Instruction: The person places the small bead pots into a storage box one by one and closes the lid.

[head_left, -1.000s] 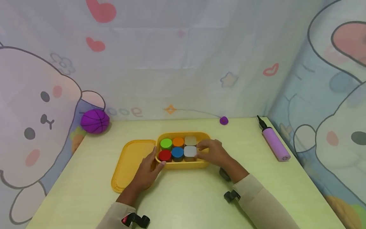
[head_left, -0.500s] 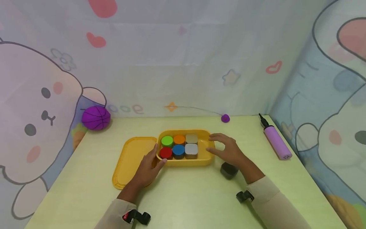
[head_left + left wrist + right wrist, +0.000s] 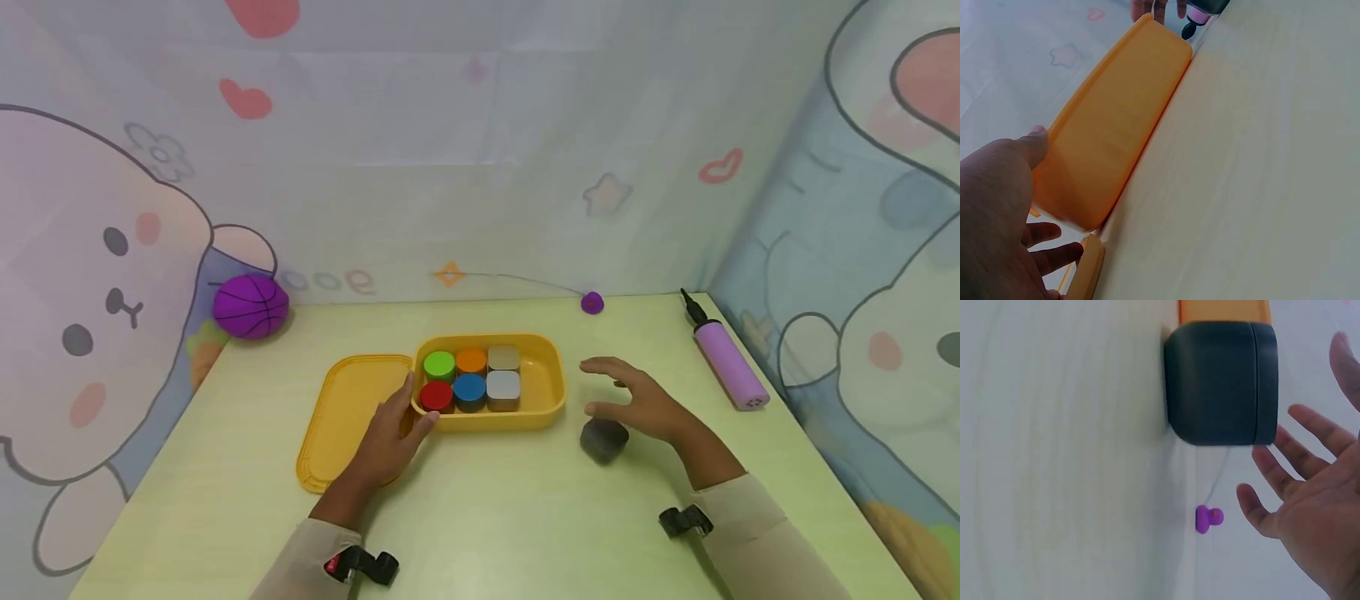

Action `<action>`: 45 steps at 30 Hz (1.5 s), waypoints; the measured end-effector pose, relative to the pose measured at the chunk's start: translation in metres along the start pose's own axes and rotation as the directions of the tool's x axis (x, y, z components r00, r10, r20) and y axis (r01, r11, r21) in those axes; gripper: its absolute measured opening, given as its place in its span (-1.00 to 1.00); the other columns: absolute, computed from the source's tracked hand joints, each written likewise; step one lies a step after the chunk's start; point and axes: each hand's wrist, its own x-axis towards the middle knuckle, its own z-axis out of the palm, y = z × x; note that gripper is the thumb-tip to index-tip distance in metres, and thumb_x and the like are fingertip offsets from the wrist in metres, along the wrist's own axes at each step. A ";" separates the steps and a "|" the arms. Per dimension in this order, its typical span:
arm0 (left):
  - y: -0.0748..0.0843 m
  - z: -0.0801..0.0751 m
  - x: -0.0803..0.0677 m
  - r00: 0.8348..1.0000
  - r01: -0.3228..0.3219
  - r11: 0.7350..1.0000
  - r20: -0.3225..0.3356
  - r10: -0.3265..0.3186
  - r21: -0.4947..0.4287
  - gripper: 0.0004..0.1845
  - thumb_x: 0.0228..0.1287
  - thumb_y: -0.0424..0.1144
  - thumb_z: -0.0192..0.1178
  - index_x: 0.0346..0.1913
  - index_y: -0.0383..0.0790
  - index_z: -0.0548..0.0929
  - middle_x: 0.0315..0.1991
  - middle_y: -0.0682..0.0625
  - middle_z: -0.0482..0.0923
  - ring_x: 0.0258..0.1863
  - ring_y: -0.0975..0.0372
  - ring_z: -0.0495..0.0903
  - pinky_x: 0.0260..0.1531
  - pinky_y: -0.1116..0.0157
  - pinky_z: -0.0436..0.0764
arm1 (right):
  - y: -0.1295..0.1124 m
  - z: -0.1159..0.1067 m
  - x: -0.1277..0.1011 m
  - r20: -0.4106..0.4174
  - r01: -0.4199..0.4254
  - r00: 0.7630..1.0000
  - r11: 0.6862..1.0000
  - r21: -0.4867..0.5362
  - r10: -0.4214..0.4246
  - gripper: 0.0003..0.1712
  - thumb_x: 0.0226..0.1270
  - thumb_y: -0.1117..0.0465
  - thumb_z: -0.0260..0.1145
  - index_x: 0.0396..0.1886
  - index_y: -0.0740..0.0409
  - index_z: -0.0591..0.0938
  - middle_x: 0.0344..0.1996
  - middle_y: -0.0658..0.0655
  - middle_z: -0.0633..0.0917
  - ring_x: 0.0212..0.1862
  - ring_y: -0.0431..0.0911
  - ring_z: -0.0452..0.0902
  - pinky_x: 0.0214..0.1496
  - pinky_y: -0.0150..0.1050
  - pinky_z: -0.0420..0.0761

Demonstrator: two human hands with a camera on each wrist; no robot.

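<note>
A yellow plastic box (image 3: pixel 491 423) holds several small round and square jars, among them a red-lidded jar (image 3: pixel 437 397), a blue-lidded jar (image 3: pixel 470 392) and a white-lidded jar (image 3: pixel 503 390). At its left front corner rests my left hand (image 3: pixel 387 442), thumb at the front rim and index finger straight along the side. A black rounded-square jar (image 3: pixel 603 440) stands on the table to the right of the box. Close behind and above it hovers my right hand (image 3: pixel 645 406), fingers spread and holding nothing; in the right wrist view they are apart from the black jar (image 3: pixel 1219 384).
Left of the box lies a flat yellow lid (image 3: pixel 352 417), partly behind my left hand. A purple ball (image 3: pixel 251 307) sits at the back left, a small purple knob (image 3: pixel 592 302) at the back edge. To the right lies a purple hand pump (image 3: pixel 729 364).
From beside the white-lidded jar, my right hand has moved right, out of the box, with its fingers spreading, to the black jar. The left hand stays at the box corner.
</note>
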 end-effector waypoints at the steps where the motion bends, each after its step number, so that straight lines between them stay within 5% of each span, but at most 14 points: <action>1: 0.001 0.000 0.000 1.000 0.002 1.000 0.000 -0.002 -0.003 -0.08 0.40 0.30 0.00 0.61 -0.01 -0.14 0.60 -0.02 0.03 0.59 -0.03 0.04 0.49 -0.31 -0.13 | 0.003 -0.003 -0.003 0.018 0.008 1.000 1.000 0.006 -0.008 -0.30 0.24 -0.04 0.45 0.37 -0.30 0.43 0.41 -0.02 0.43 0.45 0.05 0.31 0.37 0.29 0.36; 12: 0.002 0.002 0.000 1.000 0.016 1.000 -0.005 -0.016 0.013 -0.07 0.38 0.35 -0.03 0.61 0.04 -0.14 0.59 -0.01 0.05 0.58 -0.02 0.06 0.50 -0.29 -0.12 | 0.023 -0.016 -0.029 0.221 0.009 0.974 0.980 0.198 -0.054 -0.24 0.20 0.17 0.48 0.41 0.09 0.43 0.38 0.21 0.49 0.43 0.03 0.36 0.36 0.32 0.36; 16: 0.001 0.001 0.000 1.000 0.021 1.000 -0.007 -0.021 0.021 -0.08 0.39 0.34 -0.02 0.61 0.02 -0.14 0.59 -0.02 0.06 0.58 -0.02 0.06 0.50 -0.28 -0.12 | 0.030 -0.014 -0.032 0.266 -0.009 0.961 0.959 0.283 -0.070 -0.22 0.19 0.22 0.48 0.42 0.15 0.42 0.39 0.29 0.46 0.43 0.08 0.35 0.45 0.00 0.41; 20: 0.001 0.001 0.000 1.000 0.023 1.000 -0.006 -0.023 0.017 -0.08 0.39 0.32 -0.01 0.61 0.00 -0.13 0.59 -0.03 0.06 0.58 -0.03 0.07 0.50 -0.29 -0.12 | 0.041 -0.013 -0.033 0.294 0.002 0.949 0.940 0.342 -0.109 -0.20 0.18 0.28 0.47 0.42 0.26 0.40 0.42 0.31 0.41 0.45 -0.11 0.33 0.45 -0.40 0.34; 25: 0.000 0.003 0.000 1.000 0.024 1.000 0.002 -0.024 0.014 -0.07 0.39 0.33 -0.02 0.61 0.01 -0.13 0.59 -0.01 0.04 0.58 -0.02 0.06 0.52 -0.25 -0.11 | 0.049 -0.011 -0.035 0.300 0.041 0.941 0.934 0.354 -0.155 -0.23 0.16 0.31 0.46 0.39 0.29 0.43 0.44 0.25 0.40 0.46 -0.31 0.29 0.44 -0.55 0.24; 45: 0.002 0.000 0.000 1.000 0.017 1.000 -0.003 -0.017 0.019 -0.07 0.39 0.32 0.00 0.61 0.00 -0.13 0.59 -0.03 0.05 0.58 -0.04 0.06 0.51 -0.27 -0.09 | 0.056 -0.006 -0.038 0.247 -0.010 0.964 0.915 0.402 -0.098 -0.36 0.18 0.29 0.46 0.29 0.25 0.55 0.35 0.23 0.52 0.41 -0.23 0.40 0.38 -0.51 0.37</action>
